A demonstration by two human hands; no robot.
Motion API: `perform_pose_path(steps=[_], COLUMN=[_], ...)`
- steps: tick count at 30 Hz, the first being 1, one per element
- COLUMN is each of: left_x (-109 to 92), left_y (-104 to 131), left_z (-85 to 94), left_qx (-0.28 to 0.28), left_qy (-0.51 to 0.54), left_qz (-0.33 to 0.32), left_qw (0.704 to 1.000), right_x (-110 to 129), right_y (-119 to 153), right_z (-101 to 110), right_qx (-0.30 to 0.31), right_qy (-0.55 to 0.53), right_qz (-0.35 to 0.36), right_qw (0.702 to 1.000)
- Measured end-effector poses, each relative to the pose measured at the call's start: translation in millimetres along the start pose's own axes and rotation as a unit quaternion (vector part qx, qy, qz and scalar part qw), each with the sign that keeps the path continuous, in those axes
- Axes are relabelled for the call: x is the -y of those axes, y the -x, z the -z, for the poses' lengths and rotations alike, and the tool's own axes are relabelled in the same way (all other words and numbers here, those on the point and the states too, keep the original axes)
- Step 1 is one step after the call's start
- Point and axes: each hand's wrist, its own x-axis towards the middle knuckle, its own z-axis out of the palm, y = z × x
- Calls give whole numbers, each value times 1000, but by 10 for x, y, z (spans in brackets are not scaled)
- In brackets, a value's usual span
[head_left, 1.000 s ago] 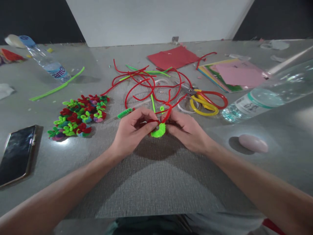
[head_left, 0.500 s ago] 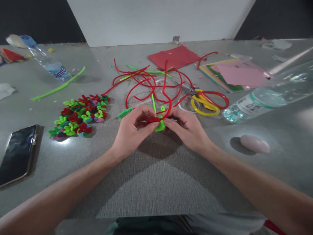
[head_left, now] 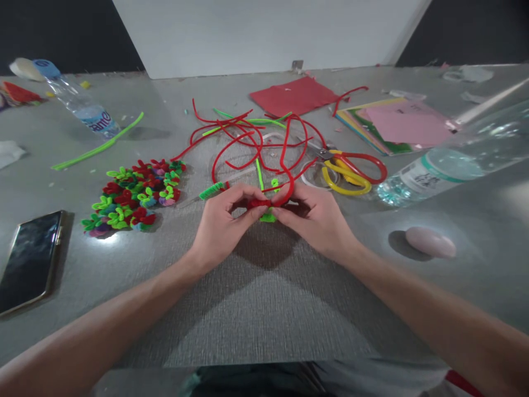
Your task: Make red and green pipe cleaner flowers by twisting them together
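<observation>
Between my two hands, low over the table, is a small red and green pipe-cleaner piece [head_left: 268, 216]. My left hand [head_left: 226, 220] pinches its red part between thumb and fingers. My right hand [head_left: 316, 218] pinches its right side, where a long red pipe cleaner [head_left: 286, 149] curves up from the fingers. The fingertips partly hide the piece. Just behind the hands lie tangled red pipe cleaners [head_left: 237, 160] with a few green ones. A green coil on a thin stick [head_left: 211, 191] lies beside my left hand.
Small red and green pipe-cleaner pieces [head_left: 124, 198] and a phone [head_left: 31, 259] are left. Scissors [head_left: 351, 173], a large bottle [head_left: 446, 165] and a pink oval object [head_left: 430, 242] are right. A small bottle [head_left: 78, 105], red sheet [head_left: 293, 96] and coloured papers [head_left: 400, 125] lie farther back.
The long red pipe cleaner's upper part has shifted slightly right and its curve bulges further right near my right fingers. Less of the green part shows between my fingertips.
</observation>
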Motion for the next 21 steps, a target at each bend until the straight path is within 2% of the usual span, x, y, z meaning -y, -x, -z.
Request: perform_pose_path(steps=[6, 12, 21], left_x=[-21, -29, -52], left_y=[5, 26, 35], left_z=[20, -8, 1], left_qx=[14, -1, 29], left_qy=[-58, -82, -149], left_qz=[-24, -11, -36], left_qw=[998, 997, 988], right_x=[19, -39, -11], right_y=[-8, -11, 24], right_z=[10, -34, -73], right_qx=[22, -30, -38], right_qy=[-26, -91, -3], right_qz=[-12, -39, -26], right_qw=[999, 995, 999])
